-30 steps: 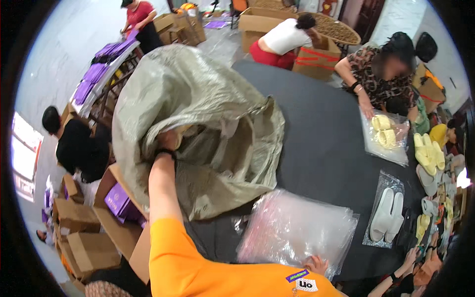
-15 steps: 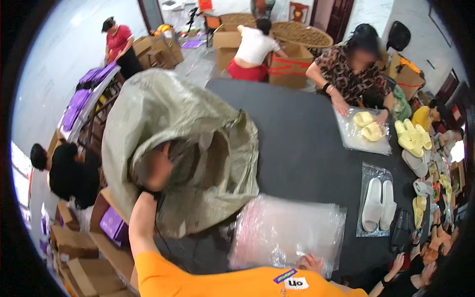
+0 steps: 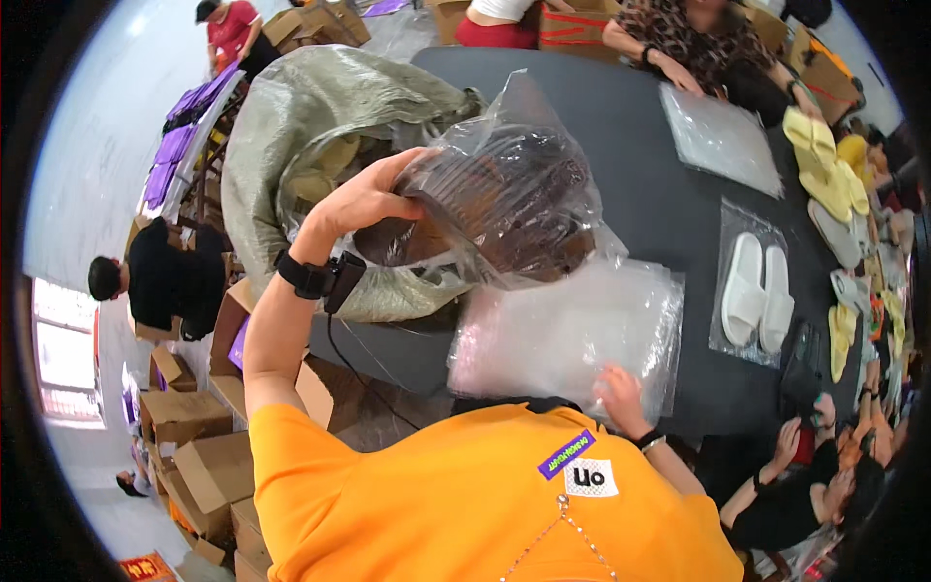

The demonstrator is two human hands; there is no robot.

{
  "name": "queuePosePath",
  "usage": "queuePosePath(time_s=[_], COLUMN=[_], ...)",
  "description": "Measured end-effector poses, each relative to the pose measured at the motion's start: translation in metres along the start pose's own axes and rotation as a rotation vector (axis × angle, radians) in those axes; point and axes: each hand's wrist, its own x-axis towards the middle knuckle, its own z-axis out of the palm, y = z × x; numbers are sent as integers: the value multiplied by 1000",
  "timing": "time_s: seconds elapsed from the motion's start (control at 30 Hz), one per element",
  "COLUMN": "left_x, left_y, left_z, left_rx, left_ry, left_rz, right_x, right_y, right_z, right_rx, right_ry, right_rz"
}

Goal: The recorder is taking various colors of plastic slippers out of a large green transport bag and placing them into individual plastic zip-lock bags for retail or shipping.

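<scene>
Left hand gripping filled bag over dark surface; right hand by flat bags

Room, from the left: a bright window [image 3: 66,335], then a person in black [image 3: 179,276] bent near open cardboard boxes [image 3: 184,417]. Purple packages [image 3: 175,145] lie along a stand; behind it, a person in red [image 3: 233,34]. Large grey-green sack [image 3: 310,116] slumps on the left part of the dark surface [image 3: 630,184], mouth gaping. To its right, a stack of clear bags [image 3: 582,325] lies flat at the near edge. Further right: a second stack [image 3: 718,141] at the far side, before a person in a patterned top [image 3: 703,44]; a pair of white slippers [image 3: 745,286] in clear plastic; yellow slippers [image 3: 815,155] along the right edge.

Hands: left hand [image 3: 364,202] clamped, thumb against fingers, on the edge of a clear filled bag [image 3: 529,184]. Bag is held up in front of the sack mouth, partly over the flat stack; contents dark brown, shape unclear through glare. Right hand [image 3: 621,393] loosely open, fingers a little bent, at the near right part of the flat stack; cannot tell whether they touch it.
</scene>
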Motion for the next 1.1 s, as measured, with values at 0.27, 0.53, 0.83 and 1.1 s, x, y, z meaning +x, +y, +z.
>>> queuePosePath(time_s=[0.27, 0.53, 0.83, 1.1], left_x=[59, 80, -33, -63], left_y=[-11, -107, -195, -192], left_z=[99, 186, 186, 227], left_rx=[-234, 100, 6, 26], left_ry=[-489, -7, 42, 356], left_rz=[-119, -35, -447, -520], right_x=[30, 5, -7, -10], right_y=[-108, 0, -2, 0], right_z=[-83, -38, -30, -26], right_rx=[1334, 795, 744, 859], right_ry=[125, 219, 202, 282], right_rz=[-28, 559, 645, 717])
